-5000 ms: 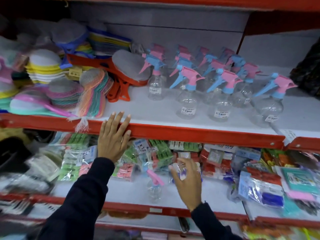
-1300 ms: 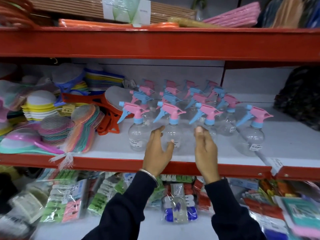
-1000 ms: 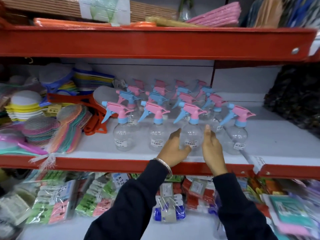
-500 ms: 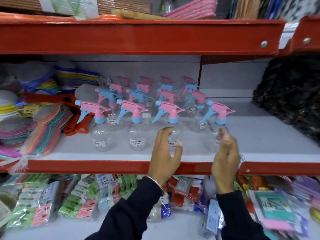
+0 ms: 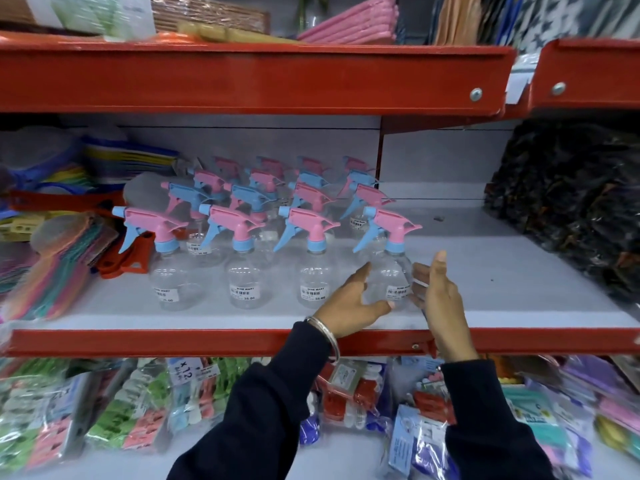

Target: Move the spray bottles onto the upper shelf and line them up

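The spray bottles (image 5: 242, 237) stand in tidy rows on the upper shelf (image 5: 485, 292), so the job looks nearly done, with left hand (image 5: 349, 306) and right hand (image 5: 438, 299) spread open, flanking the front row's rightmost bottle (image 5: 393, 271).

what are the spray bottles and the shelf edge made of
Spray bottles: bodies look like clear glossy plastic, since the shelf shows through them; trigger heads look like opaque pink and blue moulded plastic. Shelf edge: probably red-painted metal, judging by its folded lip and smooth, slightly shiny coat.
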